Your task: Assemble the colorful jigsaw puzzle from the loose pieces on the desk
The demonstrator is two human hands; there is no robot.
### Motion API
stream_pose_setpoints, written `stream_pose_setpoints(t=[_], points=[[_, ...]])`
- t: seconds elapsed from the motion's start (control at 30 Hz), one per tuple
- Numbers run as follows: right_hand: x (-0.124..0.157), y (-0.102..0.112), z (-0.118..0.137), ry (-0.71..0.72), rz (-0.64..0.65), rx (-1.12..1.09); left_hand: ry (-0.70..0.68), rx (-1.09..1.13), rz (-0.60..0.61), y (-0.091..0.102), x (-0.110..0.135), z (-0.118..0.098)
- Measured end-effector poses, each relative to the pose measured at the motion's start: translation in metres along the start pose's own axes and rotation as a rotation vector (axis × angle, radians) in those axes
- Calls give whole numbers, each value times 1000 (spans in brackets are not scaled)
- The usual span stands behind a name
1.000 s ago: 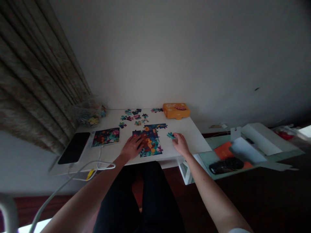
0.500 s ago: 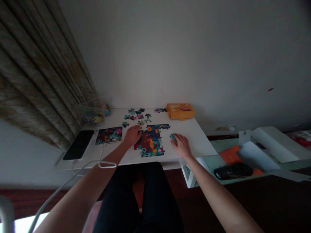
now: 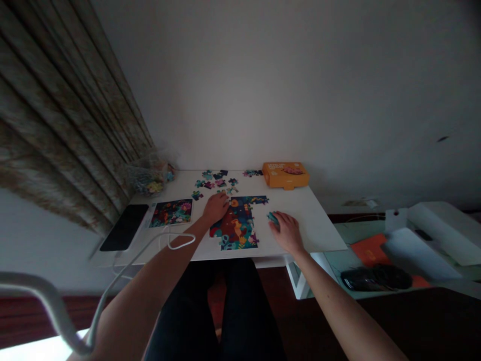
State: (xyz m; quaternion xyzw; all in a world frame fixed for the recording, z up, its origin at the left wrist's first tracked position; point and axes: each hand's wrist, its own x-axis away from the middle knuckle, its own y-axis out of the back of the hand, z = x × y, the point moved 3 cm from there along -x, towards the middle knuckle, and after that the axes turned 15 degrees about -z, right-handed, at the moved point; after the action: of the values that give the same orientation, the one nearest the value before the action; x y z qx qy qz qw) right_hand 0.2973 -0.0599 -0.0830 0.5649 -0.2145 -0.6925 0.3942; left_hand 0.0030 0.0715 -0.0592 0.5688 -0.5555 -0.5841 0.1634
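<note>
A partly joined jigsaw puzzle (image 3: 236,228) with a dark, colourful picture lies on the white table (image 3: 315,230). My left hand (image 3: 216,206) rests over its upper left edge, fingers stretched forward and covering part of it. Just beyond those fingertips are loose puzzle pieces (image 3: 209,185). To the right of the puzzle, my right hand (image 3: 287,232) is closed on a teal puzzle piece (image 3: 273,218), held between thumb and fingers close to the tabletop. A printed picture card (image 3: 172,212) lies left of my left hand.
An orange box (image 3: 286,175) stands at the back right, more pieces (image 3: 253,173) beside it. A black phone (image 3: 125,227) lies at the left with a white cable (image 3: 150,253) crossing my left forearm. A clear basket (image 3: 148,178) sits by the curtain (image 3: 75,90).
My left hand has shifted slightly forward and right along the puzzle's edge. The right hand keeps its piece in about the same place. The whole view has shifted a little.
</note>
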Motion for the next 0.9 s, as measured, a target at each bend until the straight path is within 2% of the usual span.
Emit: stream_pose_setpoints(t=[0.17, 0.37, 0.47, 0.63, 0.77, 0.9], points=[[1, -1, 0, 11, -1, 9, 84, -78, -26, 8, -11, 28], [2, -2, -2, 2, 16, 12, 362, -75, -43, 11, -55, 87], [1, -3, -3, 1, 15, 9, 400, -65, -46, 7, -78, 108], [1, -2, -2, -2, 8, 5, 355, -94, -19, -7, -100, 122], [0, 0, 0, -8, 9, -4, 359, -134, 17, -16, -105, 126], [-1, 2, 2, -10, 7, -5, 380, -165, -15, -15, -107, 131]])
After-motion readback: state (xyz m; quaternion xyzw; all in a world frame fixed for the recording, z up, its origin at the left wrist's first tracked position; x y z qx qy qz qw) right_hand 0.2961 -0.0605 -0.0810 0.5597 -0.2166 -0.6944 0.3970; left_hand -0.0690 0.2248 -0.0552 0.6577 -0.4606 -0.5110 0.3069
